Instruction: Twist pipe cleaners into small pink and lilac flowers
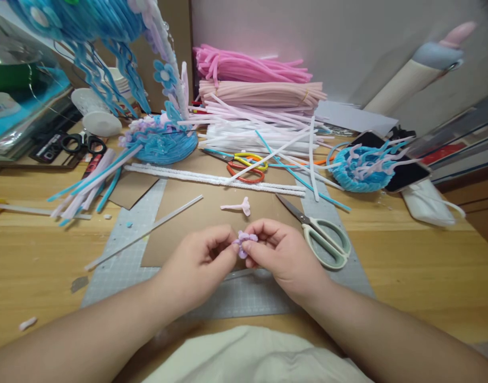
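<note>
Between my two hands is a small lilac pipe-cleaner flower with rounded petals. My left hand pinches its left side, and my right hand pinches it from the right with thumb and forefinger. The other fingers of both hands are curled in. Just beyond them a pale pink pipe-cleaner flower with a stem lies on the brown cardboard. Grey-green handled scissors rest beside my right hand, blades pointing away to the left. A clear glue stick lies to the left.
Bundled pink pipe cleaners and white pipe cleaners are stacked at the back. Orange-and-yellow pliers lie before them. A blue fuzzy jellyfish piece sits right; a tall blue decorated stand stands left. Black-handled scissors lie far left.
</note>
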The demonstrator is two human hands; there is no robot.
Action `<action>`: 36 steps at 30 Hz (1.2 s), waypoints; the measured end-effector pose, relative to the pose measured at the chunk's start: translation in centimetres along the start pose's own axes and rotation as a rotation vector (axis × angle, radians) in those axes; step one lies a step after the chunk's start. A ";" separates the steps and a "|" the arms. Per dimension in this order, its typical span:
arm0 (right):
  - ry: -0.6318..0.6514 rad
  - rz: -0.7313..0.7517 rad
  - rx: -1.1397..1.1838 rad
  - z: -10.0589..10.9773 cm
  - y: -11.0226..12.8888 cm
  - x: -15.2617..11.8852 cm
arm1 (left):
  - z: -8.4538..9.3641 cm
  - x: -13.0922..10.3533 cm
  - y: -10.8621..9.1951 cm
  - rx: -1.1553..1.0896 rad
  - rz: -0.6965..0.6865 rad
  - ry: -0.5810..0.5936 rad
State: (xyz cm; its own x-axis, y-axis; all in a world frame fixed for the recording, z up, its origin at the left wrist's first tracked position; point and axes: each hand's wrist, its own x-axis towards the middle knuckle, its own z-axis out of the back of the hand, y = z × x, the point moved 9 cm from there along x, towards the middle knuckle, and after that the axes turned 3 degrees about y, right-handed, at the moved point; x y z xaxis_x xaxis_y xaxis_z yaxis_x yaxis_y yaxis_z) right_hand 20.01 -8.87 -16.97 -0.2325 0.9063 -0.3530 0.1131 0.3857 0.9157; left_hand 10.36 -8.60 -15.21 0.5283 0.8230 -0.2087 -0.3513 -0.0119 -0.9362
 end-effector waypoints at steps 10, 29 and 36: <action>-0.113 0.076 -0.082 0.3 -0.1 -0.6 | 0.2 0.1 -0.1 0.150 0.028 -0.053; 0.092 0.057 0.375 -0.2 0.0 0.3 | 1.5 0.2 -0.9 -0.142 -0.148 -0.125; 0.157 0.124 0.395 -0.7 1.0 -0.3 | 2.1 -0.6 -2.6 0.122 -0.272 -0.175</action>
State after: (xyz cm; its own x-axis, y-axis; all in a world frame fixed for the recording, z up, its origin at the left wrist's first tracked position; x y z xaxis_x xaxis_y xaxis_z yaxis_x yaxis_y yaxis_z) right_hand 19.54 -8.86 -15.83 -0.3341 0.9245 -0.1834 0.5027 0.3394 0.7951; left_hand 9.31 -7.89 -12.09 0.4784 0.8718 0.1055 -0.3111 0.2806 -0.9080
